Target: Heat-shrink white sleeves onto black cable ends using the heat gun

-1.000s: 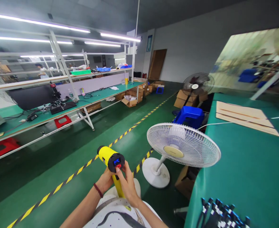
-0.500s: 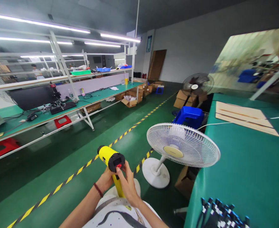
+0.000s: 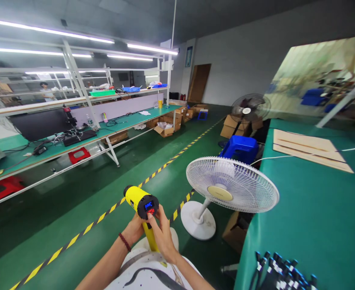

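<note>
A yellow heat gun (image 3: 137,196) with a black rear cap is held up in front of my lap, its nozzle pointing away to the left. My left hand (image 3: 134,229) is closed around the upper part of its yellow handle, its fingers partly hidden behind the tool. On the right side, my right hand (image 3: 163,233) grips the back of the tool, with the thumb on the red button (image 3: 150,211) below the display. Blue characters glow on the small display (image 3: 148,205), too small to read.
A white pedestal fan (image 3: 232,185) stands ahead to the right. Beside it, a green-topped table (image 3: 310,217) bears a bundle of black cables (image 3: 286,274) and wooden boards (image 3: 310,149). A long workbench (image 3: 126,123) is on the left; striped tape (image 3: 105,215) marks the floor.
The display on the back of the heat gun was dark and now shows lit blue characters. Both hands keep the same grip; the view has barely shifted.
</note>
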### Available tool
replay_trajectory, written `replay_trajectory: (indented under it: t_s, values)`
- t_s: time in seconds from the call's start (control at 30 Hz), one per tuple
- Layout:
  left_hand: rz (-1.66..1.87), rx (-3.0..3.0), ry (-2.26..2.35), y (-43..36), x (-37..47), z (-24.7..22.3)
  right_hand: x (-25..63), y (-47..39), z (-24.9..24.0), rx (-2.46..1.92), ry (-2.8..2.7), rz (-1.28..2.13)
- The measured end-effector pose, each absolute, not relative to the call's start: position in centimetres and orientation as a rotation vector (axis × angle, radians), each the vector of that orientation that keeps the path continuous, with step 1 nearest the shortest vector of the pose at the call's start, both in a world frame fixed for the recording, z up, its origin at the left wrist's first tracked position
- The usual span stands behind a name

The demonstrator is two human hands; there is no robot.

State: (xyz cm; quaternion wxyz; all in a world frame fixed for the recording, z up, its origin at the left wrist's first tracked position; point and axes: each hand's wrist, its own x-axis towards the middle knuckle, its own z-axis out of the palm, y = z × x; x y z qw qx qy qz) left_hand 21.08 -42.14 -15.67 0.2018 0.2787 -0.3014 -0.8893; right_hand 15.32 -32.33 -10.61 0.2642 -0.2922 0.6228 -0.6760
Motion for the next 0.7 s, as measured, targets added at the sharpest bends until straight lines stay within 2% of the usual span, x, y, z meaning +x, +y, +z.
replay_trajectory:
  t_s: [0.7]
  values:
    - [-2.482,0.788,-0.831,-42.03,21.04,-15.74,15.25,-32.3,-11.02,-0.801,1.66,-1.792]
